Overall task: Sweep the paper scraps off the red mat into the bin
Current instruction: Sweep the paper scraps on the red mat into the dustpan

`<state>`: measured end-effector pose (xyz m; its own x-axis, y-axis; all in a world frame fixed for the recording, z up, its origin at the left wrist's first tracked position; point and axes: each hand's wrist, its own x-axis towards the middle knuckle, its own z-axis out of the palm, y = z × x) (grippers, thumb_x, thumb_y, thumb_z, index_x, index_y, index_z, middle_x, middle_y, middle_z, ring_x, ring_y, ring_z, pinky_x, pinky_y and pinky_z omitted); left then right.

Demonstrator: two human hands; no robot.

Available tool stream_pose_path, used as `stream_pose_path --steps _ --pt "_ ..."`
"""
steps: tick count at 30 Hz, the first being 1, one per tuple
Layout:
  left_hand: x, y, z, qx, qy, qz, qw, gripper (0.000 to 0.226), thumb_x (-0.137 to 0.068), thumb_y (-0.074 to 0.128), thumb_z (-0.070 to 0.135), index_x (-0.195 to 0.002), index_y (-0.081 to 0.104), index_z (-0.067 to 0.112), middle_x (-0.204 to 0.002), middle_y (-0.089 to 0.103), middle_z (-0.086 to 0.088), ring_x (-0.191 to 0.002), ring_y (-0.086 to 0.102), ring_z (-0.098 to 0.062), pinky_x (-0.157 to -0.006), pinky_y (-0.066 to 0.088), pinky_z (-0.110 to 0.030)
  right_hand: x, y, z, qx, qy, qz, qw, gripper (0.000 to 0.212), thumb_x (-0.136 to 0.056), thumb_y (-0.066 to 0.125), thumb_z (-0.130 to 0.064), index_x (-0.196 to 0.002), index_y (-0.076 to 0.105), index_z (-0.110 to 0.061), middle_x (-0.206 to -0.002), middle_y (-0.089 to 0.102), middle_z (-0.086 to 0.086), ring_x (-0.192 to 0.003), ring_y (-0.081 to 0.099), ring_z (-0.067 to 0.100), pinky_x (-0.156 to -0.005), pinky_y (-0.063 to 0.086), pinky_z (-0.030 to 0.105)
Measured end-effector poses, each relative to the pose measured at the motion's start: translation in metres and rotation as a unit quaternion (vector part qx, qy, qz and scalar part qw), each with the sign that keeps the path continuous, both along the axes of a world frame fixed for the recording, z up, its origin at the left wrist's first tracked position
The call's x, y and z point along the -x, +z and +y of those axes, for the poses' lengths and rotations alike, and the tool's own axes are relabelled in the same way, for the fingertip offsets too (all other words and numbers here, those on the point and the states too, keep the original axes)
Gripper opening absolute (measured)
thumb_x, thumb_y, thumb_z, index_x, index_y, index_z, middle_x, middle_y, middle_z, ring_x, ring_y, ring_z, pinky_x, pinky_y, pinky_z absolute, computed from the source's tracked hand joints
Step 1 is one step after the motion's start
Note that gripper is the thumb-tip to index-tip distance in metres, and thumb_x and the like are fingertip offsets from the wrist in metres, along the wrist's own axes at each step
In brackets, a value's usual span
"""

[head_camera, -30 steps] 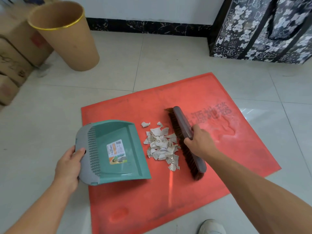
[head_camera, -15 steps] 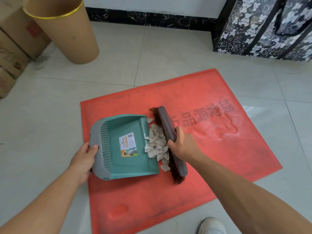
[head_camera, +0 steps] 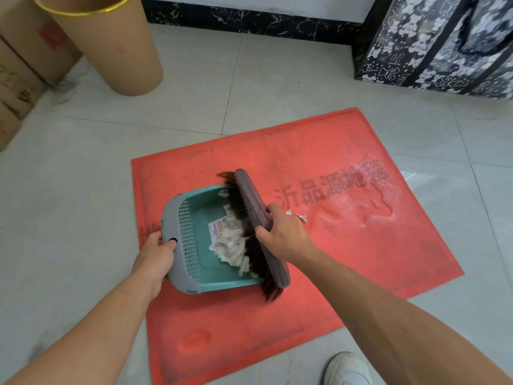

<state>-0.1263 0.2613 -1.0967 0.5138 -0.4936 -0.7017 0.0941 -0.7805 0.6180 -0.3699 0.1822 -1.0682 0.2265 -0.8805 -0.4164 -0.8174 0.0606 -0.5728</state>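
A red mat [head_camera: 347,245] lies on the tiled floor. On its left part rests a teal dustpan [head_camera: 202,215] with a grey back edge, held by my left hand [head_camera: 155,254]. My right hand [head_camera: 283,234] grips a grey brush [head_camera: 252,209] with dark bristles, laid across the pan's mouth. A heap of white paper scraps [head_camera: 231,243] sits blurred inside the pan against the bristles. A stray scrap or two [head_camera: 301,217] lie on the mat just right of my right hand. The tan bin [head_camera: 116,48] with a gold rim stands at the far left.
Cardboard boxes [head_camera: 19,79] are stacked left of the bin. A black bag with white bear prints [head_camera: 438,43] stands at the far right by the wall. My white shoe [head_camera: 347,369] shows at the bottom edge, just off the mat.
The brush has swept left, pushing the scrap pile from the mat into the dustpan. The dustpan shifted right to meet it. A few scraps stayed behind on the mat.
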Motion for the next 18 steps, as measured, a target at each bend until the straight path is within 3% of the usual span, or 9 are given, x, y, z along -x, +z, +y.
stream_pose_path --steps 3,6,10,14,18 --pt "0.002 0.003 0.0 -0.008 0.0 0.013 1.0 0.021 -0.097 0.049 0.014 -0.113 0.051 0.028 -0.101 0.064 -0.001 -0.089 0.065 -0.025 -0.079 0.055 -0.045 0.001 0.01 -0.009 0.019 0.041 0.003 0.999 0.042 -0.088 0.054 -0.032 -0.126 0.047 -0.016 -0.087 0.059 0.011 -0.078 0.055 0.033 -0.061 0.041 0.035" --pt "0.002 0.004 0.002 -0.004 0.001 0.007 1.0 0.022 -0.097 0.049 0.011 -0.114 0.05 0.026 -0.099 0.063 0.0 -0.085 0.063 -0.024 -0.076 0.054 -0.043 0.008 0.019 -0.014 0.052 0.031 -0.002 0.998 0.037 -0.086 0.054 -0.03 -0.119 0.05 -0.015 -0.082 0.062 0.014 -0.073 0.058 0.035 -0.059 0.049 0.039" --pt "-0.003 0.001 0.005 -0.005 0.018 0.012 1.0 0.026 -0.096 0.049 0.009 -0.118 0.052 0.022 -0.101 0.064 -0.003 -0.083 0.062 -0.024 -0.081 0.053 -0.046 0.029 0.026 -0.02 0.078 -0.015 -0.007 0.997 0.031 -0.084 0.056 -0.027 -0.11 0.05 -0.011 -0.077 0.06 0.016 -0.07 0.057 0.036 -0.057 0.043 0.039" --pt "-0.007 0.006 0.009 -0.006 0.037 0.036 0.999 0.023 -0.096 0.044 0.005 -0.115 0.053 0.017 -0.094 0.065 -0.008 -0.074 0.059 -0.024 -0.066 0.051 -0.035 0.05 0.028 -0.023 0.076 -0.057 0.005 0.995 0.033 -0.084 0.057 -0.026 -0.112 0.053 -0.011 -0.08 0.061 0.013 -0.071 0.057 0.034 -0.058 0.042 0.036" --pt "-0.019 0.009 0.013 -0.013 0.032 0.012 0.999 0.023 -0.095 0.043 0.006 -0.114 0.054 0.015 -0.105 0.065 -0.016 -0.076 0.06 -0.027 -0.066 0.05 -0.036 0.065 0.026 -0.023 0.064 -0.088 0.033 0.993 0.036 -0.087 0.056 -0.025 -0.119 0.05 -0.011 -0.08 0.055 0.01 -0.069 0.053 0.031 -0.056 0.04 0.034"
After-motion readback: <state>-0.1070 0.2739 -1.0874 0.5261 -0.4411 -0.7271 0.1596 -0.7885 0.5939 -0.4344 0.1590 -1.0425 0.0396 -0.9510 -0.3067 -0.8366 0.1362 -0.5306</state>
